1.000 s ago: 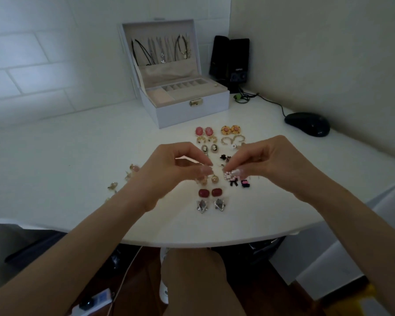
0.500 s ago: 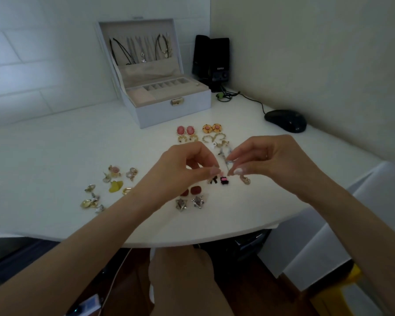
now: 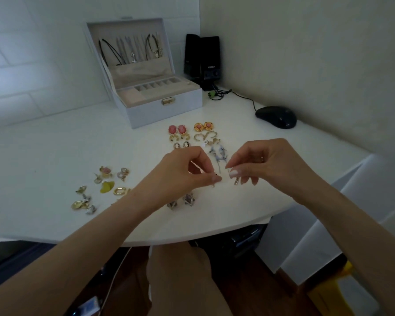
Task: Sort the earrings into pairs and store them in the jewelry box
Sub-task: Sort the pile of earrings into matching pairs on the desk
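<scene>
A small earring [image 3: 213, 185] glints just below the left hand's [image 3: 183, 172] pinched thumb and forefinger. A second earring [image 3: 236, 182] hangs the same way from the right hand's [image 3: 267, 165] pinch, and its other fingers curl loosely. Both are held close together just above the white table [image 3: 43, 144], but they are too small to tell if they truly match. The step looks like comparing them, so hold them side by side at the same height and check shape and colour. Then set them down touching, in the gap below the blue dangling pair [image 3: 218, 153], without nudging the silver pair [image 3: 180, 200] near the left wrist. Further out lie the sorted pink oval pair [image 3: 177, 129] and orange round pair [image 3: 203, 126]. An unsorted pile [image 3: 103, 185] lies to the left, and the open jewelry box [image 3: 164, 110] waits behind.
</scene>
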The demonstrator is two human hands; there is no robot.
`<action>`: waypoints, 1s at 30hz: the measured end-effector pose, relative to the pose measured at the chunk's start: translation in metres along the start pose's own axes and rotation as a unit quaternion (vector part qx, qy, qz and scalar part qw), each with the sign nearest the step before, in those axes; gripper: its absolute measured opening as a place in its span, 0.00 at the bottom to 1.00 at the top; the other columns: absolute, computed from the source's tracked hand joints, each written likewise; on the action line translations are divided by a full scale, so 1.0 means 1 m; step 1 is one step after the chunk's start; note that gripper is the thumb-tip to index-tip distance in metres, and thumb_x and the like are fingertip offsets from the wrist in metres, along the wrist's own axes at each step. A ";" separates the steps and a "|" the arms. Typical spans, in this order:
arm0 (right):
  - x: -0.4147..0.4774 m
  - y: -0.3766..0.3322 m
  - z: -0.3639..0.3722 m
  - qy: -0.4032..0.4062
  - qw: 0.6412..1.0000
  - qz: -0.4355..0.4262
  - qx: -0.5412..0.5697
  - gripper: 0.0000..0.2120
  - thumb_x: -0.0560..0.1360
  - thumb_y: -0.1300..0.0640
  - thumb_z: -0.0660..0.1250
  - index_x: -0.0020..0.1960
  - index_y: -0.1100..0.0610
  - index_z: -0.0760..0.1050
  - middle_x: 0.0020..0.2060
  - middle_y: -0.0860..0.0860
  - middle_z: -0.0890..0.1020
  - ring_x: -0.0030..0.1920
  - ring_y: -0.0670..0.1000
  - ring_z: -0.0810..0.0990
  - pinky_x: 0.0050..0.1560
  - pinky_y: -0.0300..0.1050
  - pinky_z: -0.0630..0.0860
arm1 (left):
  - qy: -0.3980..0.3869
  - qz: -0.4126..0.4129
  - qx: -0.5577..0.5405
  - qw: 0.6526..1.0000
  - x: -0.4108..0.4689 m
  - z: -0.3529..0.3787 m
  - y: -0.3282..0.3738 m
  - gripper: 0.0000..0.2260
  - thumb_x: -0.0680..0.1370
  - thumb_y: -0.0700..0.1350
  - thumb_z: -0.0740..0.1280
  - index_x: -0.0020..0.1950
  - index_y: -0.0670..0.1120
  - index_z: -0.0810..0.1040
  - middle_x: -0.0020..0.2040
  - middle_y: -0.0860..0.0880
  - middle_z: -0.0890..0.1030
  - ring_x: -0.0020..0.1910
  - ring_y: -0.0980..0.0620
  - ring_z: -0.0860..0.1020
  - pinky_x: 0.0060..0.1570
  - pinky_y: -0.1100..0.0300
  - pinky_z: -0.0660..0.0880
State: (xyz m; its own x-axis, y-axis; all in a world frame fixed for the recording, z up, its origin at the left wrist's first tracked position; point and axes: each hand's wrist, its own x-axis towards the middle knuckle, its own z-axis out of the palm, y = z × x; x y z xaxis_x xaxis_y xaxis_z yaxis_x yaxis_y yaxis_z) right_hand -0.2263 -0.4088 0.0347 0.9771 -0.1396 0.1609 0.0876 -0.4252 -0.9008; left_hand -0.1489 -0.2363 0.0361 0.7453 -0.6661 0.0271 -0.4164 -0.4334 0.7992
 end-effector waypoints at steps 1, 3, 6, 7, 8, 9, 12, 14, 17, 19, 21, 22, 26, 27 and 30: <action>0.000 0.000 0.000 -0.002 1.000 0.003 0.001 0.03 0.66 0.65 0.74 0.39 0.60 0.82 0.31 0.57 0.83 0.30 0.48 0.81 0.31 0.34 0.75 | 0.000 -0.003 0.001 1.000 0.000 0.000 0.000 0.09 0.70 0.49 0.73 0.44 0.46 0.78 0.32 0.57 0.79 0.26 0.67 0.73 0.28 0.73 0.67; -0.001 0.000 -0.001 -0.010 1.000 0.009 0.003 0.02 0.66 0.65 0.74 0.38 0.60 0.82 0.32 0.58 0.83 0.31 0.49 0.81 0.33 0.35 0.76 | 0.001 -0.001 0.002 1.000 0.001 0.000 0.000 0.09 0.69 0.49 0.73 0.44 0.46 0.78 0.30 0.59 0.79 0.26 0.67 0.73 0.27 0.74 0.67; -0.002 -0.001 -0.003 -0.028 0.999 0.015 0.001 0.04 0.66 0.66 0.74 0.38 0.59 0.83 0.32 0.52 0.84 0.32 0.46 0.81 0.36 0.33 0.76 | 0.005 0.011 0.003 1.000 0.001 0.001 0.000 0.09 0.69 0.47 0.73 0.42 0.45 0.77 0.30 0.59 0.78 0.26 0.67 0.73 0.26 0.76 0.66; -0.002 -0.001 -0.003 -0.035 0.999 0.016 -0.003 0.06 0.66 0.67 0.73 0.39 0.58 0.83 0.32 0.51 0.84 0.32 0.46 0.82 0.37 0.32 0.76 | 0.007 0.015 0.004 1.000 0.001 0.001 -0.001 0.08 0.69 0.47 0.73 0.42 0.45 0.77 0.31 0.58 0.78 0.26 0.67 0.73 0.26 0.76 0.67; -0.003 0.000 -0.004 -0.041 0.999 0.017 -0.007 0.07 0.66 0.68 0.73 0.40 0.58 0.83 0.33 0.50 0.84 0.33 0.47 0.82 0.38 0.33 0.77 | 0.009 0.020 0.008 1.000 0.001 0.001 -0.001 0.08 0.70 0.46 0.73 0.41 0.45 0.77 0.32 0.57 0.78 0.26 0.67 0.73 0.27 0.75 0.68; -0.003 0.000 -0.003 -0.043 0.999 0.018 -0.010 0.08 0.66 0.69 0.73 0.40 0.57 0.83 0.33 0.51 0.85 0.34 0.48 0.83 0.39 0.33 0.77 | 0.010 0.025 0.015 1.000 0.001 0.002 -0.001 0.08 0.70 0.46 0.73 0.41 0.46 0.76 0.33 0.56 0.78 0.27 0.67 0.73 0.28 0.75 0.69; -0.005 0.000 -0.002 -0.043 0.999 0.012 -0.030 0.07 0.66 0.66 0.74 0.39 0.54 0.84 0.34 0.51 0.85 0.36 0.50 0.82 0.40 0.37 0.80 | 0.015 0.048 0.053 0.997 0.000 0.004 -0.004 0.07 0.70 0.47 0.73 0.40 0.48 0.75 0.34 0.56 0.78 0.31 0.65 0.74 0.33 0.73 0.71; -0.006 0.000 -0.002 -0.049 0.998 0.015 -0.035 0.07 0.66 0.64 0.74 0.39 0.53 0.84 0.34 0.50 0.85 0.36 0.47 0.82 0.42 0.37 0.79 | 0.017 0.058 0.074 0.995 -0.001 0.006 -0.006 0.08 0.70 0.46 0.73 0.40 0.49 0.75 0.35 0.55 0.79 0.34 0.62 0.75 0.35 0.71 0.71; -0.006 0.001 -0.001 -0.077 0.996 0.023 -0.025 0.07 0.66 0.66 0.74 0.39 0.55 0.83 0.33 0.52 0.85 0.34 0.45 0.82 0.37 0.36 0.78 | 0.008 0.064 0.098 0.993 -0.003 0.009 -0.007 0.08 0.70 0.47 0.73 0.42 0.50 0.75 0.35 0.55 0.79 0.35 0.59 0.75 0.37 0.68 0.71; -0.004 0.003 0.000 -0.085 0.996 0.030 -0.024 0.06 0.67 0.68 0.73 0.39 0.57 0.83 0.33 0.54 0.84 0.34 0.48 0.82 0.35 0.35 0.77 | 0.001 0.066 0.118 0.991 -0.003 0.011 -0.007 0.08 0.70 0.47 0.73 0.44 0.51 0.75 0.35 0.55 0.79 0.36 0.60 0.76 0.38 0.68 0.71; -0.003 0.005 0.001 -0.088 0.995 0.037 -0.023 0.06 0.67 0.68 0.73 0.40 0.59 0.82 0.32 0.55 0.84 0.33 0.47 0.82 0.34 0.34 0.76 | 0.000 0.066 0.139 0.988 -0.001 0.013 -0.008 0.07 0.70 0.48 0.72 0.44 0.52 0.75 0.34 0.56 0.78 0.36 0.59 0.75 0.40 0.65 0.71; -0.002 0.006 0.001 -0.092 0.995 0.043 -0.026 0.05 0.67 0.68 0.73 0.39 0.60 0.82 0.32 0.55 0.84 0.33 0.47 0.82 0.34 0.33 0.76 | 0.000 0.063 0.151 0.987 0.000 0.014 -0.009 0.07 0.70 0.48 0.72 0.43 0.52 0.75 0.34 0.56 0.77 0.36 0.59 0.75 0.40 0.63 0.71; 0.001 0.010 0.005 -0.100 0.991 0.056 -0.069 0.09 0.66 0.69 0.74 0.38 0.56 0.82 0.32 0.52 0.84 0.31 0.42 0.80 0.34 0.32 0.76 | 0.001 0.053 0.206 0.977 0.004 0.019 -0.015 0.09 0.70 0.50 0.72 0.40 0.54 0.72 0.35 0.57 0.77 0.35 0.60 0.74 0.39 0.63 0.70; 0.003 0.011 0.007 -0.094 0.990 0.054 -0.086 0.10 0.65 0.69 0.74 0.38 0.55 0.82 0.33 0.50 0.84 0.32 0.40 0.80 0.35 0.31 0.76 | 0.003 0.054 0.217 0.975 0.005 0.020 -0.016 0.08 0.70 0.51 0.72 0.40 0.54 0.72 0.36 0.56 0.78 0.36 0.59 0.75 0.39 0.63 0.70; 0.006 0.013 0.013 -0.081 0.988 0.045 -0.124 0.12 0.64 0.70 0.74 0.39 0.54 0.82 0.33 0.48 0.83 0.33 0.38 0.79 0.39 0.30 0.76 | 0.014 0.059 0.246 0.967 0.007 0.022 -0.017 0.09 0.71 0.53 0.71 0.43 0.52 0.72 0.39 0.54 0.80 0.39 0.56 0.76 0.41 0.62 0.70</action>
State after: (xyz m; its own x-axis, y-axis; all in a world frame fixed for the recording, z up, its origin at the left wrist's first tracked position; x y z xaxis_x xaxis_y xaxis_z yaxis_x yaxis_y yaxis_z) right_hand -0.2167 -0.4037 0.0187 0.9988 -0.0496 0.0000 -0.0311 -0.6262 -0.7790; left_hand -0.1477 -0.2470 0.0093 0.6884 -0.7148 0.1231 -0.6919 -0.5962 0.4071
